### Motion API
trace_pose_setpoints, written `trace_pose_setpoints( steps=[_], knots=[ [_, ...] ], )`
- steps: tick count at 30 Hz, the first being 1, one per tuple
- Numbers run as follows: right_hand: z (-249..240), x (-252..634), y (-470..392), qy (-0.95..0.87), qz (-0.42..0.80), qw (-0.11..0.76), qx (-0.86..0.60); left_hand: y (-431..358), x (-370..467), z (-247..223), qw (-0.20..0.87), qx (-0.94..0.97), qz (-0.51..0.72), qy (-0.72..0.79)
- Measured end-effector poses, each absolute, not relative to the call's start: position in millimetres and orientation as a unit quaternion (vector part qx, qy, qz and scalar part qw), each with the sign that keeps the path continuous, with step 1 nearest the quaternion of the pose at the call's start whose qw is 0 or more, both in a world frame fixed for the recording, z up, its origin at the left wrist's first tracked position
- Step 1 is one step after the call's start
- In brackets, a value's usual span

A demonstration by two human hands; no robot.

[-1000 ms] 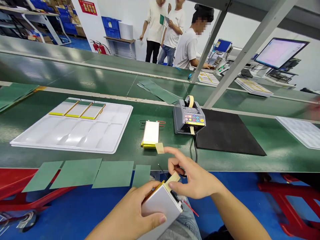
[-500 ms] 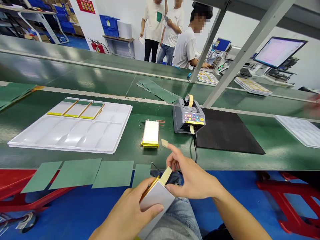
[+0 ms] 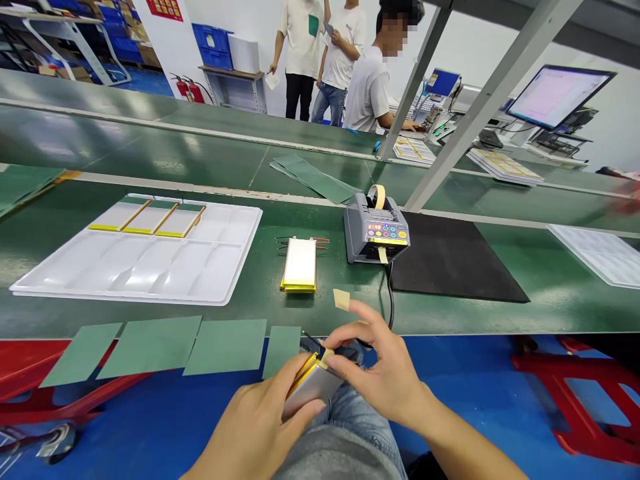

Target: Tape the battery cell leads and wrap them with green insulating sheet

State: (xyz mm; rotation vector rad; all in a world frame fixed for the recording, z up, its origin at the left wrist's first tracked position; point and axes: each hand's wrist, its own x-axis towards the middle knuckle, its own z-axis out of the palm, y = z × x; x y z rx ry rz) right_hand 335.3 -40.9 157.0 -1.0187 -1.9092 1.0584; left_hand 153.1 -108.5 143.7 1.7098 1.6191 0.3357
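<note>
My left hand [image 3: 260, 413] is wrapped round a silver battery pouch cell pack [image 3: 314, 388] with yellow-taped edges, held tilted above my lap. At the pack's upper end, my right hand [image 3: 387, 370] pinches a short strip of masking tape [image 3: 327, 355] between thumb and finger, against the edge. A second piece of tape [image 3: 341, 299] sticks to the tip of my right index finger, which is raised. Dark wire shows by the pack's end. Beyond my hands, a stack of similar cells [image 3: 300, 263] with red and black leads lies on the green bench [image 3: 280, 320].
A tape dispenser [image 3: 375, 230] stands behind my right hand, beside a black mat [image 3: 455, 260]. White trays [image 3: 210, 267] holding several cells lie left. Green sheets [image 3: 227, 347] overhang the front edge. A metal post [image 3: 450, 127] rises at right; people [image 3: 367, 87] are across the bench.
My right hand's thumb and finger have closed on the tape strip at the pack's end, which stood out straight before. The pack has tipped, showing less of its face.
</note>
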Motion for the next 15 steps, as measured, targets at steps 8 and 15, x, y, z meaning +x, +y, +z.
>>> trace_pose_setpoints(
  steps=[8, 15],
  knots=[
    [160.1, 337.3, -32.4, -0.659, 0.565, 0.288, -0.404, -110.8, 150.5, 135.4, 0.337, 0.715, 0.144, 0.595],
    [156.3, 338.8, -30.5, -0.666, 0.598, 0.276, -0.35, -109.6, 148.3, 137.0, 0.35, 0.719, 0.111, 0.591]
  ],
)
